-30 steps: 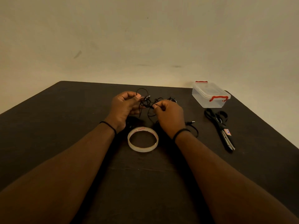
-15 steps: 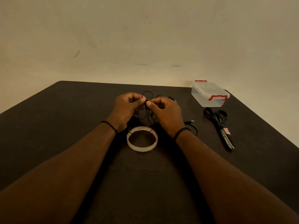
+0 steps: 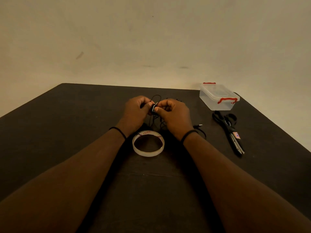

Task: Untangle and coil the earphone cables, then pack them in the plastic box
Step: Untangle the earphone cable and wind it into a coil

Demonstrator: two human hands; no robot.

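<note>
A tangle of thin black earphone cables [image 3: 155, 121] hangs between my two hands above the middle of the dark table. My left hand [image 3: 136, 113] and my right hand [image 3: 175, 115] are almost touching, both pinching a small black piece of the earphones at their fingertips. One loop of cable stands up behind the fingers. The jack plug [image 3: 198, 126] lies on the table to the right of my right wrist. The clear plastic box [image 3: 217, 96] with red clips stands closed at the far right corner.
A roll of clear tape [image 3: 148, 143] lies just in front of my wrists. Black scissors [image 3: 228, 130] lie to the right, near the box. The dark table [image 3: 67, 132] ends at a plain wall behind.
My hands have drawn together, from a short gap with cable stretched between them to fingertips meeting on the small black piece. The cable loops have bunched up under the hands.
</note>
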